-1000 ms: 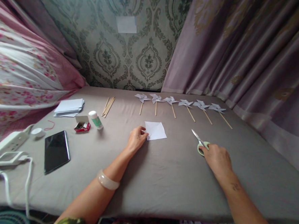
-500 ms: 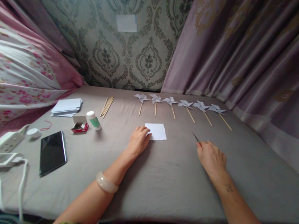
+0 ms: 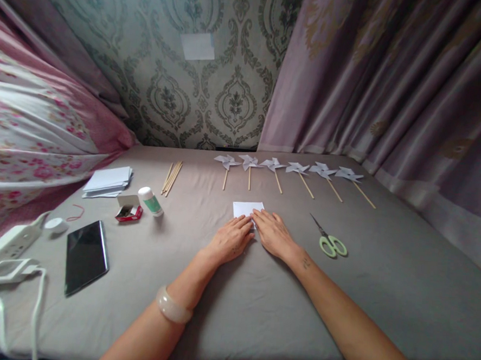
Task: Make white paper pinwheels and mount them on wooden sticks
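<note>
A small white sheet of paper (image 3: 245,208) lies on the cloth in front of me, its near part covered by my hands. My left hand (image 3: 232,238) rests on its lower left with the fingers stretched forward. From the right, my right hand (image 3: 273,233) lies flat on the paper, its fingertips close to those of the left. Both hands are open and press down rather than grasp. Scissors with pale green handles (image 3: 330,245) lie to the right of my right hand, apart from it, blades pointing away.
Several paper pinwheels (image 3: 298,168) on sticks line the back. Left are loose wooden sticks (image 3: 171,178), a paper stack (image 3: 108,181), a glue stick (image 3: 151,203), a small red box (image 3: 128,212), a phone (image 3: 87,258) and a power strip (image 3: 10,247) with cables.
My right hand has let go of the scissors, which now lie on the cloth, and has moved left onto the paper. My left hand has shifted slightly right over the sheet.
</note>
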A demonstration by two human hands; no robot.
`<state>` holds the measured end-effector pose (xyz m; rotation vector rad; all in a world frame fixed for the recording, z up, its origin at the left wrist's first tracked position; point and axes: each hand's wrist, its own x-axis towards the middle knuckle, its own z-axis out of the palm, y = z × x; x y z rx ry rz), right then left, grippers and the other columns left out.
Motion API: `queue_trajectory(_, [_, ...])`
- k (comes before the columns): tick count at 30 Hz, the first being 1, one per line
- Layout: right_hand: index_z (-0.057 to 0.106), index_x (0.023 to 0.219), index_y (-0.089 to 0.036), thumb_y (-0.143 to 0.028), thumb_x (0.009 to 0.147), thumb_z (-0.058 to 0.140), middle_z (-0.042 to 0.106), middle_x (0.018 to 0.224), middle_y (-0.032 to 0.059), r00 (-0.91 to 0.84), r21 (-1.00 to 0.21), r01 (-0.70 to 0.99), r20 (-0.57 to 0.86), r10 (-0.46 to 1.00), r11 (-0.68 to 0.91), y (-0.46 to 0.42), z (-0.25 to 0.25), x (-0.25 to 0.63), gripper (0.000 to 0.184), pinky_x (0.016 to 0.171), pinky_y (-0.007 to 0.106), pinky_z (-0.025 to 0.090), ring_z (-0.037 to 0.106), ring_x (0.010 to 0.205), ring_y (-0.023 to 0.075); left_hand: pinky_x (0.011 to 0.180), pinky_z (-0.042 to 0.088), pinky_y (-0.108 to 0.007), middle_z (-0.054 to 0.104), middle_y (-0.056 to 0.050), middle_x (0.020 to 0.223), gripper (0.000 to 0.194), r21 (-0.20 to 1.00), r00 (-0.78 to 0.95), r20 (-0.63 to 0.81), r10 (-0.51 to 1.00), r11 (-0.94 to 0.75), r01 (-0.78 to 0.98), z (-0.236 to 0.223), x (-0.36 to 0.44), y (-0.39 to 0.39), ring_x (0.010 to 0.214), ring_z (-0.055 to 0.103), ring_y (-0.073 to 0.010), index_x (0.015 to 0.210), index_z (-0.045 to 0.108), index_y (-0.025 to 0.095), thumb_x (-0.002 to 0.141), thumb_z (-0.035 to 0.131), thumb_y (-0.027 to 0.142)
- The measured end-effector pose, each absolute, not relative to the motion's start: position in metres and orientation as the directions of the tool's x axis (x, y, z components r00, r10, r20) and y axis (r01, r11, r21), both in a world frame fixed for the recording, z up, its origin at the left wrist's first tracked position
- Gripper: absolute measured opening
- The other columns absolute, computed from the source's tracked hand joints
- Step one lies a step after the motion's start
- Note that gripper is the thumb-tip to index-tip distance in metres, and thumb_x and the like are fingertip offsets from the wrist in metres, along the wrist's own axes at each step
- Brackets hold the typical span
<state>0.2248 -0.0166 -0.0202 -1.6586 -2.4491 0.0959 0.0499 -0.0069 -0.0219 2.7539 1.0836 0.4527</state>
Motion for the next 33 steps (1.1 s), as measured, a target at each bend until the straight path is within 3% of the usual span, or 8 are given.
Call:
queue_trajectory(11, [0.047, 0.137, -0.014, -0.009, 0.091, 0.032, 0.045, 0.145, 0.0121, -0.286, -0.156, 0.938, 0.150, 0.946, 0.308, -0.023, -0.024, 0.213, 0.049, 0.104, 0.049, 0.032, 0.040, 0.133, 0.0290, 0.110, 0.036, -0.041, 0.053, -0.014, 0.136, 0.038, 0.279, 0.681, 0.242, 0.691, -0.722, 0.633, -0.021, 0.048, -0.006, 0.131, 0.045, -0.0241, 0.128, 0.051, 0.013, 0.095, 0.038, 0.026])
queue_trajectory(15, [0.052, 0.133, -0.017, -0.012, 0.092, 0.032, 0.049, 0.141, 0.0112, -0.295, -0.164, 0.929, 0.210, 0.932, 0.331, -0.024, -0.030, 0.216, 0.045, 0.103, 0.051, 0.034, 0.044, 0.130, 0.0293, 0.100, 0.046, -0.036, 0.063, -0.012, 0.123, 0.030, 0.353, 0.641, 0.326, 0.695, -0.718, 0.600, -0.015, 0.046, -0.005, 0.117, 0.057, -0.0216, 0.116, 0.059, 0.016, 0.094, 0.042, 0.027])
queue_trajectory(19, [0.057, 0.127, -0.016, -0.016, 0.092, 0.036, 0.054, 0.137, 0.0127, -0.280, -0.227, 0.904, 0.328, 0.902, 0.363, -0.022, -0.042, 0.222, 0.041, 0.101, 0.049, 0.038, 0.048, 0.127, 0.0284, 0.086, 0.051, -0.030, 0.069, -0.010, 0.103, 0.021, 0.502, 0.174, 0.602, 0.779, -0.539, 0.676, 0.001, 0.031, 0.006, 0.096, 0.065, -0.0184, 0.102, 0.064, 0.018, 0.092, 0.047, 0.026])
queue_trajectory(23, [0.057, 0.125, -0.015, -0.025, 0.091, 0.043, 0.054, 0.136, 0.0146, -0.255, -0.307, 0.855, 0.455, 0.853, 0.419, -0.018, -0.048, 0.225, 0.038, 0.098, 0.047, 0.043, 0.052, 0.123, 0.0279, 0.074, 0.049, -0.028, 0.064, -0.005, 0.078, 0.019, 0.559, -0.191, 0.724, 0.663, -0.401, 0.726, 0.018, -0.002, 0.017, 0.073, 0.060, -0.0151, 0.085, 0.065, 0.018, 0.091, 0.050, 0.027])
queue_trajectory(25, [0.058, 0.123, -0.017, -0.028, 0.090, 0.045, 0.056, 0.133, 0.0144, -0.229, -0.335, 0.827, 0.531, 0.816, 0.451, -0.017, -0.047, 0.225, 0.037, 0.097, 0.048, 0.044, 0.053, 0.121, 0.0281, 0.070, 0.047, -0.027, 0.062, -0.004, 0.075, 0.018, 0.579, -0.311, 0.752, 0.581, -0.357, 0.733, 0.024, -0.020, 0.020, 0.069, 0.056, -0.0139, 0.086, 0.065, 0.017, 0.090, 0.051, 0.028])
queue_trajectory(28, [0.060, 0.119, -0.019, -0.028, 0.090, 0.047, 0.060, 0.127, 0.0137, -0.186, -0.374, 0.778, 0.629, 0.755, 0.504, -0.015, -0.045, 0.222, 0.033, 0.098, 0.048, 0.044, 0.055, 0.117, 0.0267, 0.073, 0.045, -0.027, 0.062, -0.006, 0.085, 0.019, 0.626, -0.480, 0.762, 0.435, -0.300, 0.720, 0.030, -0.046, 0.023, 0.079, 0.057, -0.0154, 0.095, 0.063, 0.016, 0.091, 0.048, 0.026])
queue_trajectory(31, [0.061, 0.115, -0.018, -0.028, 0.090, 0.049, 0.064, 0.120, 0.0136, -0.140, -0.409, 0.744, 0.678, 0.721, 0.529, -0.014, -0.042, 0.220, 0.030, 0.098, 0.046, 0.045, 0.058, 0.112, 0.0252, 0.073, 0.045, -0.028, 0.059, -0.009, 0.097, 0.022, 0.724, -0.641, 0.680, 0.357, -0.187, 0.664, 0.031, -0.069, 0.025, 0.087, 0.056, -0.0173, 0.103, 0.059, 0.013, 0.086, 0.046, 0.015])
queue_trajectory(33, [0.062, 0.113, -0.017, -0.027, 0.090, 0.049, 0.065, 0.117, 0.0134, -0.115, -0.434, 0.730, 0.684, 0.721, 0.528, -0.014, -0.040, 0.219, 0.028, 0.097, 0.045, 0.046, 0.059, 0.110, 0.0245, 0.079, 0.045, -0.030, 0.056, -0.010, 0.101, 0.035, 0.786, -0.720, 0.599, 0.350, -0.085, 0.613, 0.031, -0.081, 0.028, 0.091, 0.055, -0.0184, 0.108, 0.055, 0.012, 0.075, 0.046, 0.004])
